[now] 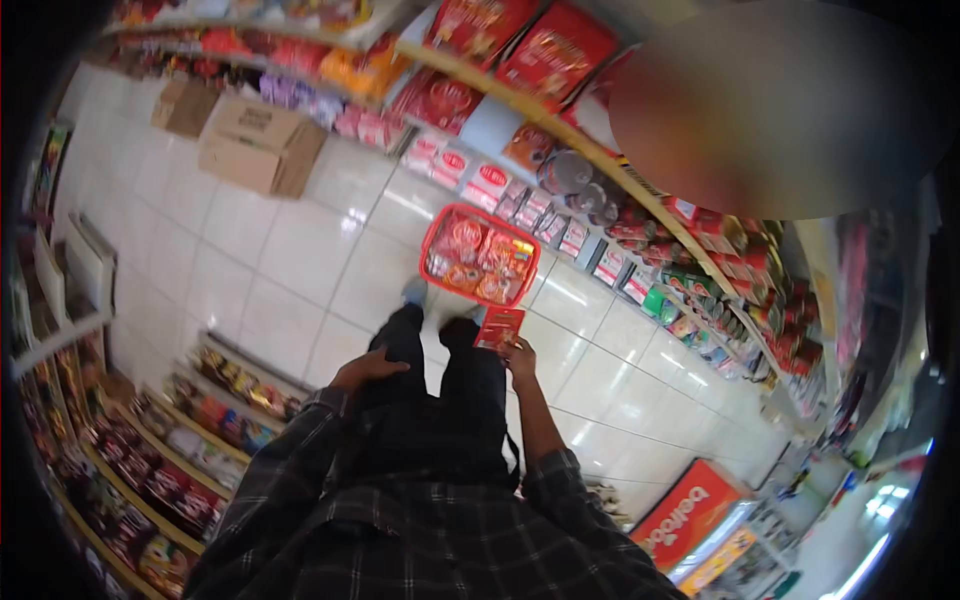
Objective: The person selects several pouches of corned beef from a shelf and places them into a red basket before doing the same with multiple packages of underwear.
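My right hand (520,360) is closed on the edge of a small flat red packet (499,327), held out in front of my right leg. My left hand (368,370) is by my left thigh, fingers stretched out and nothing seen in them. On the floor just ahead of my feet stands a red plastic basket (431,250). Several red-and-clear snack packs (465,238) lie inside it. Print on the packet is too small to read.
Shelves of red packs (560,50), cans (566,172) and small boxes (493,180) run along the far right side. Cardboard boxes (250,150) stand on the tiled floor (300,250). More stocked shelves (150,480) are at lower left, with a red display sign (690,505) at lower right.
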Motion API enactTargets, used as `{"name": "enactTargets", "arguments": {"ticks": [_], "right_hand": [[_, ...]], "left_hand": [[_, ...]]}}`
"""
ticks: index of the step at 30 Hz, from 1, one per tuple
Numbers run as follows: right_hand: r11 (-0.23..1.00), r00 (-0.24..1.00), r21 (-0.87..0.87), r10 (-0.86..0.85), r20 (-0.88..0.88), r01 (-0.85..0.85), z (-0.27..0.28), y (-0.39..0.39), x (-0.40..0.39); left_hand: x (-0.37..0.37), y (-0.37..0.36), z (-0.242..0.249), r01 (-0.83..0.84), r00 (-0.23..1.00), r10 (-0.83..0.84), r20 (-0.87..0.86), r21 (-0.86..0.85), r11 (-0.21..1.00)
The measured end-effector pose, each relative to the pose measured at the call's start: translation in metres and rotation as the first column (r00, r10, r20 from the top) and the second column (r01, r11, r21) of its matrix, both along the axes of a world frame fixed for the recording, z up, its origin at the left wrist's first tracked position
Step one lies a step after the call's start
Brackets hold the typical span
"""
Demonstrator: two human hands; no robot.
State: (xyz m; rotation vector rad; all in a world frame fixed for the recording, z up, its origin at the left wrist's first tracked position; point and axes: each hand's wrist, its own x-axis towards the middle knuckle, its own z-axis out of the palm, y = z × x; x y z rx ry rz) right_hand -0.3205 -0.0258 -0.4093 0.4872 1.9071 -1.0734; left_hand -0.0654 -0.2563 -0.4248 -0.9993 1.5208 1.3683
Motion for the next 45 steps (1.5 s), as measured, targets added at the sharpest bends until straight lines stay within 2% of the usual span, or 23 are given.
{"name": "enactTargets", "arguments": {"ticks": [1, 2, 5, 7, 11, 16, 18, 20, 23, 24, 25, 27, 28, 31, 34, 37, 38, 41, 45], "right_hand": [[0.999, 0.997, 0.003, -0.034, 0.064, 0.034, -0.025, 0.015, 0.010], [0.999, 0.997, 0.042, -0.011, 0.080, 0.007, -0.041, 0.016, 0.011], [0.994, 0.995, 0.082, -0.073, 0.071, 0.067, -0.081, 0.011, 0.008], [0.966, 0.968, -0.092, -0.231, 0.102, 0.241, -0.111, -0.001, 0.000], [0.934, 0.953, -0.202, -0.275, 0.127, 0.296, -0.172, -0.037, -0.031], [0.962, 0.978, -0.179, -0.199, 0.054, 0.206, -0.280, -0.072, -0.066], [0.935, 0.969, -0.257, -0.244, 0.040, 0.245, -0.306, -0.088, -0.075], [0.859, 0.918, -0.343, -0.396, 0.027, 0.381, -0.322, -0.103, -0.075], [0.967, 0.987, -0.216, -0.151, -0.061, 0.135, -0.352, -0.093, -0.081], [0.985, 0.946, 0.030, 0.169, -0.278, -0.168, -0.356, -0.090, -0.079], [0.964, 0.868, 0.125, 0.264, -0.420, -0.233, -0.359, -0.086, -0.076], [0.888, 0.627, 0.343, 0.459, -0.629, -0.305, -0.358, -0.079, -0.068], [0.898, 0.651, 0.341, 0.436, -0.621, -0.276, -0.357, -0.079, -0.066], [0.859, 0.476, 0.357, 0.504, -0.721, -0.368, -0.368, -0.085, -0.072], [0.771, 0.373, 0.449, 0.621, -0.689, -0.452, -0.374, -0.108, -0.073], [0.587, 0.316, 0.574, 0.802, -0.506, -0.571, -0.382, -0.133, -0.061], [0.609, 0.379, 0.538, 0.789, -0.483, -0.582, -0.383, -0.139, -0.055], [0.669, 0.452, 0.449, 0.737, -0.503, -0.592, -0.380, -0.146, -0.036], [0.590, 0.354, 0.595, 0.806, -0.475, -0.546, -0.374, -0.141, -0.023]], "left_hand": [[-0.003, 0.020, 0.004, 0.053, 0.987, -0.048, 0.152, -0.032, 0.998], [-0.013, 0.027, 0.007, 0.081, 0.979, -0.067, 0.193, -0.063, 0.995], [-0.035, 0.034, 0.004, 0.187, 0.943, -0.135, 0.305, -0.146, 0.972], [-0.039, 0.039, -0.015, 0.229, 0.921, -0.149, 0.359, -0.192, 0.954], [-0.037, 0.059, -0.049, 0.181, 0.931, -0.052, 0.360, -0.334, 0.925], [-0.020, 0.091, -0.092, 0.181, 0.932, 0.005, 0.361, -0.479, 0.859], [-0.009, 0.107, -0.110, 0.154, 0.935, 0.046, 0.351, -0.521, 0.839], [-0.015, 0.105, -0.112, 0.177, 0.930, 0.026, 0.366, -0.510, 0.842], [-0.026, 0.105, -0.111, 0.216, 0.935, -0.012, 0.354, -0.543, 0.811], [-0.027, 0.106, -0.110, 0.226, 0.936, -0.025, 0.351, -0.546, 0.807], [-0.028, 0.106, -0.112, 0.235, 0.938, -0.038, 0.345, -0.551, 0.800], [-0.031, 0.103, -0.113, 0.246, 0.928, -0.038, 0.371, -0.530, 0.812], [-0.031, 0.101, -0.114, 0.226, 0.930, -0.021, 0.368, -0.524, 0.821], [-0.033, 0.103, -0.113, 0.245, 0.920, -0.032, 0.390, -0.512, 0.823], [-0.035, 0.103, -0.115, 0.270, 0.917, -0.052, 0.395, -0.520, 0.810], [-0.037, 0.101, -0.113, 0.250, 0.915, -0.028, 0.403, -0.510, 0.823], [-0.035, 0.102, -0.115, 0.250, 0.921, -0.033, 0.388, -0.525, 0.813], [-0.036, 0.103, -0.114, 0.253, 0.923, -0.035, 0.382, -0.538, 0.804], [-0.036, 0.104, -0.115, 0.245, 0.921, -0.025, 0.389, -0.528, 0.813]]}}
